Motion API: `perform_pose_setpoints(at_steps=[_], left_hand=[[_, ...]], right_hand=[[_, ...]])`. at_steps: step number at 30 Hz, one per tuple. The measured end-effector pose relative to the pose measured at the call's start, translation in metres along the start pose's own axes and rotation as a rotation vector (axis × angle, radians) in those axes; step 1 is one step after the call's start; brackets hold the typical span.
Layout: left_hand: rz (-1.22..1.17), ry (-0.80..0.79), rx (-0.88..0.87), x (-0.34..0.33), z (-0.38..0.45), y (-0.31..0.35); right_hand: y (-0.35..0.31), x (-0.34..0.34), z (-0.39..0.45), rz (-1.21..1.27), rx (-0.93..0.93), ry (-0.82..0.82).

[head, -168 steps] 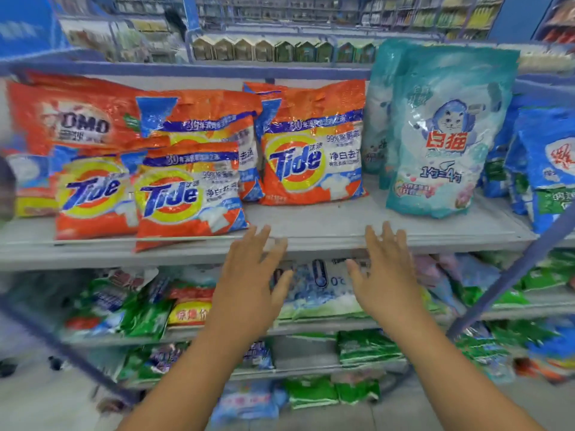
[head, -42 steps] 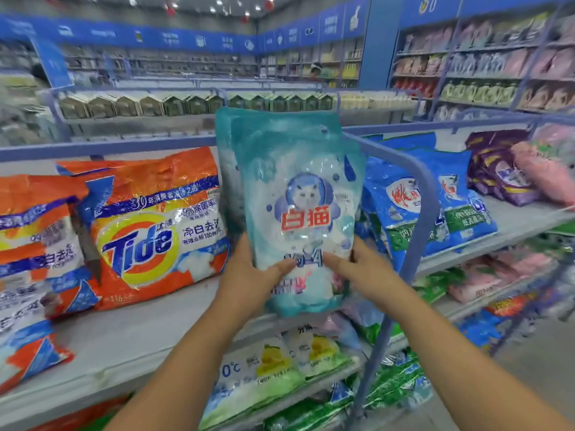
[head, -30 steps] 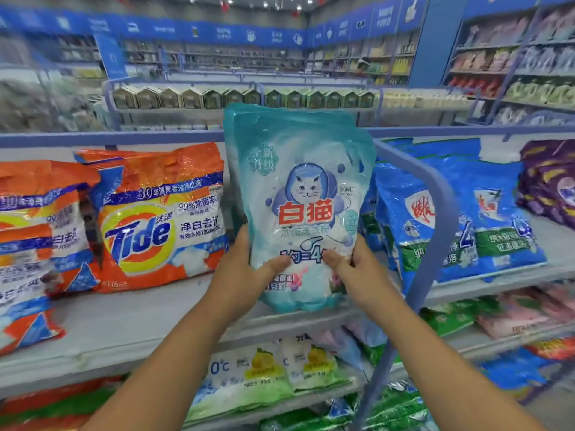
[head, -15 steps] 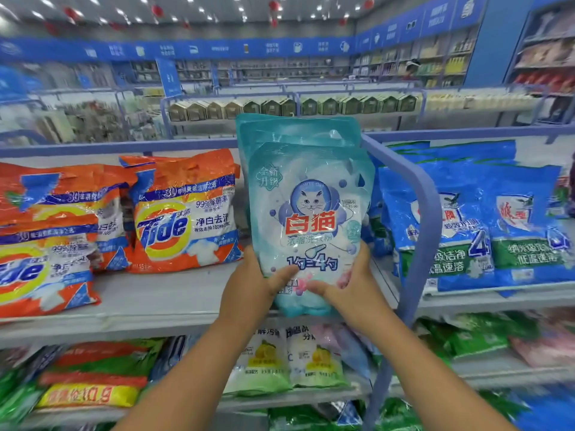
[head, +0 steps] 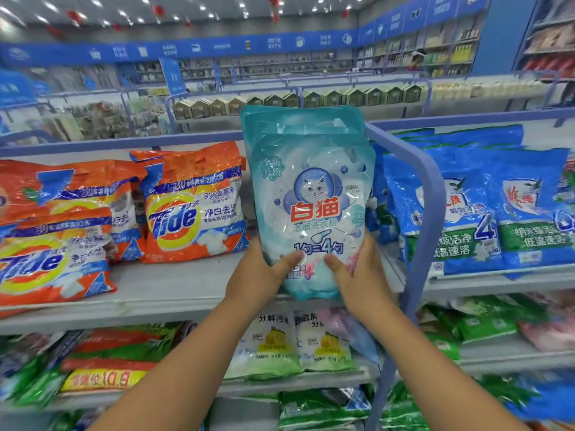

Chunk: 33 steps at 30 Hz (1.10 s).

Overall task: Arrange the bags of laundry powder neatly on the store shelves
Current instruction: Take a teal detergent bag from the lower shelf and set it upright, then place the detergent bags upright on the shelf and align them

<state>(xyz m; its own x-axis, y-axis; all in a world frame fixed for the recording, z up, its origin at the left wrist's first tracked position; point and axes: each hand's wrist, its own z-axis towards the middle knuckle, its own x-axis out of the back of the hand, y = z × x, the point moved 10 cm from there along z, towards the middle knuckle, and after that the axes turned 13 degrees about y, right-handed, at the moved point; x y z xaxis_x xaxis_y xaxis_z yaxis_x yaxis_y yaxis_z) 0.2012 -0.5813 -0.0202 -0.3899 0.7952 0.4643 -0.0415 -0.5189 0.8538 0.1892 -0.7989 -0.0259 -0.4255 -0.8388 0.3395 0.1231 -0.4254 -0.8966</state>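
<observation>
Head view, one frame, items as I log them from my remote station. Item one: teal bag [head: 311, 194] of laundry powder with a cat emblem and red characters, upright at centre frame, its bottom edge just above the front lip of the grey shelf [head: 174, 287]; a second teal bag [head: 280, 119] stands directly behind it, only its top showing. Item two: left hand [head: 258, 275], fingers curled round the bag's lower left edge, thumb pressed flat on its front. Item three: right hand [head: 361, 275], clamped likewise on the lower right edge, thumb on the front; the two thumbs lie close but apart. Item four: orange Tide bags [head: 193, 206], left half of frame, leaning on the same shelf, more stacked at the far left. Item five: blue bags [head: 466, 213], right of frame, upright on the neighbouring shelf. Item six: blue rail [head: 429, 194], curving down between the teal bag and the blue bags. Item seven: lower shelves, bottom of frame, holding green, white and pink bags, blurred.
</observation>
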Motion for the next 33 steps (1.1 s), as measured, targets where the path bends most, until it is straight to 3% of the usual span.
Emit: perform_pose_setpoints(at_steps=[4, 9, 12, 18, 24, 33], left_hand=[[0.292, 0.205, -0.298, 0.035, -0.028, 0.014], [0.537, 0.26, -0.458, 0.067, -0.061, -0.035], [0.602, 0.243, -0.432, 0.09, -0.079, -0.075], [0.621, 0.225, -0.405, 0.144, -0.098, -0.134], [0.677, 0.074, -0.215, 0.219, -0.097, -0.224], [0.729, -0.048, 0.035, 0.322, -0.089, -0.333]], right_hand=[[-0.018, 0.001, -0.033, -0.298, 0.255, 0.126], [-0.019, -0.044, -0.084, -0.473, 0.503, 0.003], [-0.019, -0.068, -0.121, -0.517, 0.552, -0.048], [0.009, -0.144, -0.195, -0.574, 0.442, -0.404], [0.016, -0.217, -0.244, -0.599, 0.263, -0.555], [-0.021, -0.319, -0.322, -0.653, 0.181, -0.74]])
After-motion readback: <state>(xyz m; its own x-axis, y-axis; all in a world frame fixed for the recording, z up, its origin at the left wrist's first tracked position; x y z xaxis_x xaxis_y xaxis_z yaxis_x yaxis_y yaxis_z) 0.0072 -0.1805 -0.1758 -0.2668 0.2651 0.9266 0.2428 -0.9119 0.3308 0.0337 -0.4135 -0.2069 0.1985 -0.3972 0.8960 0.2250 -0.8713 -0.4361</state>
